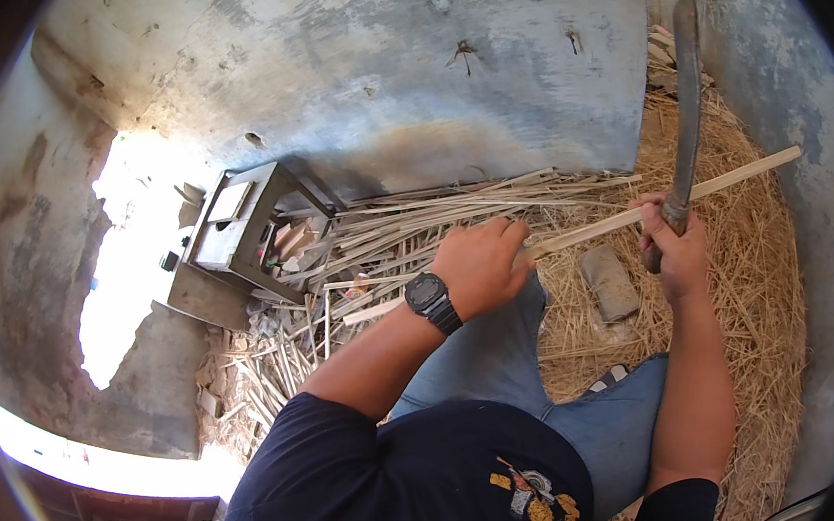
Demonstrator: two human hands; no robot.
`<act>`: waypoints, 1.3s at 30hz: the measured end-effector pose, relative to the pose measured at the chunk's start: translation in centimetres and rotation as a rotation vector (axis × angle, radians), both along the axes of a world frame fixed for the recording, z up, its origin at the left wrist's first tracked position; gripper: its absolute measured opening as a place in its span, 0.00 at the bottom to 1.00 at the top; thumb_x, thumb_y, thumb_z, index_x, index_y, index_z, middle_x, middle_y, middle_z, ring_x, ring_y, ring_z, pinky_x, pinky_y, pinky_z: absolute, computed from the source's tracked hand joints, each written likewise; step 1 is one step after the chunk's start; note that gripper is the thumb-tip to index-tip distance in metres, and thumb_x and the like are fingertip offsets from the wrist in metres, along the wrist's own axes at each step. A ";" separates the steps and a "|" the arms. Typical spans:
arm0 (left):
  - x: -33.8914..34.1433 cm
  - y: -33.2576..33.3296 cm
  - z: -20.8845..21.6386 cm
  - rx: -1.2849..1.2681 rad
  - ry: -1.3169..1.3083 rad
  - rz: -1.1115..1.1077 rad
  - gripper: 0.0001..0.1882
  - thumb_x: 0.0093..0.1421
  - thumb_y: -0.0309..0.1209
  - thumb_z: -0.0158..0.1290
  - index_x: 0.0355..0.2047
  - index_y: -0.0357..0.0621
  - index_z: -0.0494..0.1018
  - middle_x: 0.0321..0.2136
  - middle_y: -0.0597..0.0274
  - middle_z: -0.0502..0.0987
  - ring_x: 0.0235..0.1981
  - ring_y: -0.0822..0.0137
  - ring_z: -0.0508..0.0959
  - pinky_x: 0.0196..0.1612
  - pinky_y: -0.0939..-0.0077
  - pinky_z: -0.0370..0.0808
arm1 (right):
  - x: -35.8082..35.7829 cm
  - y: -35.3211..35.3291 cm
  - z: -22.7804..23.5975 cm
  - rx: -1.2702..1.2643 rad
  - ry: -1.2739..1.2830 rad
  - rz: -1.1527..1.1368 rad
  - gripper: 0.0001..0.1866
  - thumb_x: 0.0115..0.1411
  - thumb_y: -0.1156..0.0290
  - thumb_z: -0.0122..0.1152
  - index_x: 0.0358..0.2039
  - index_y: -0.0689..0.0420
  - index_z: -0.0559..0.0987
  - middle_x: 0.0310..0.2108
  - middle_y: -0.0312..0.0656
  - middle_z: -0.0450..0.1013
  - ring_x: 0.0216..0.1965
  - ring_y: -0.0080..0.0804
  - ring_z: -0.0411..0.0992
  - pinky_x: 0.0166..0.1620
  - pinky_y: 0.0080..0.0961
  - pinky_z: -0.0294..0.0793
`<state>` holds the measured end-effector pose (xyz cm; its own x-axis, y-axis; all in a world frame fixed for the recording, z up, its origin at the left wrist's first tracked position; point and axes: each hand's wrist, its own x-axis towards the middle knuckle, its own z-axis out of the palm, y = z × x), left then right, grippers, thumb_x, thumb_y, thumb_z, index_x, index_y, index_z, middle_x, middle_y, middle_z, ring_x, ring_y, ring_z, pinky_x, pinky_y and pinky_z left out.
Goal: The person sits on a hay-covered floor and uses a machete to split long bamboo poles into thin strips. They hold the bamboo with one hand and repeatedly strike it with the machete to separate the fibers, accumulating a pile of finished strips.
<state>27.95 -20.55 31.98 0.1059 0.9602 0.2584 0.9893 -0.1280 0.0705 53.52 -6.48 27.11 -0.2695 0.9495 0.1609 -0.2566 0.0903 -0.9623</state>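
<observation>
A long pale strip of split bamboo or wood [738, 174] slants across in front of me, over my left thigh. My left hand [481, 267], with a black watch on the wrist, is closed around it. In my right hand [679, 248] is the handle of a machete [688, 107], its dark, slightly curved blade standing up and away from me. The handle crosses the strip, and the right fingers lie close to it; whether they also pinch the strip I cannot tell. A grey brick-like block [610, 283] lies on the shavings between my legs.
Many split strips [404, 224] lie along the far wall [373, 78]. A worn wooden stool or small table [238, 226] stands at the left, near a bright broken opening [128, 254]. Shavings [761, 331] cover the floor at the right, up to the side wall [814, 82].
</observation>
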 end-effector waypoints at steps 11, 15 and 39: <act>-2.9 -1.0 -1.7 0.038 -0.131 0.181 0.20 0.69 0.47 0.50 0.45 0.42 0.76 0.31 0.49 0.81 0.33 0.43 0.81 0.37 0.51 0.77 | -0.4 -1.0 1.0 0.009 -0.189 -0.033 0.20 0.61 0.58 0.73 0.46 0.59 0.81 0.39 0.42 0.82 0.30 0.27 0.76 0.36 0.28 0.75; -5.4 -1.4 -0.8 0.058 -0.142 0.327 0.18 0.70 0.46 0.48 0.39 0.42 0.76 0.27 0.46 0.79 0.30 0.41 0.80 0.33 0.48 0.74 | 1.3 0.5 0.4 0.262 -0.587 -0.200 0.23 0.58 0.55 0.73 0.47 0.58 0.81 0.37 0.47 0.82 0.35 0.39 0.80 0.42 0.36 0.77; -9.9 -5.7 -0.8 0.206 -0.130 0.175 0.14 0.69 0.38 0.52 0.34 0.39 0.74 0.20 0.46 0.73 0.23 0.41 0.74 0.25 0.52 0.67 | 2.7 0.6 3.6 0.252 -1.020 0.113 0.15 0.61 0.59 0.67 0.42 0.55 0.81 0.31 0.46 0.80 0.36 0.44 0.79 0.43 0.41 0.78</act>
<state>18.09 -26.24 31.21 -0.1034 0.8870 0.4500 0.9820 0.0192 0.1878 56.19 -5.85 30.66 -0.4726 0.8813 -0.0029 0.6442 0.3433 -0.6835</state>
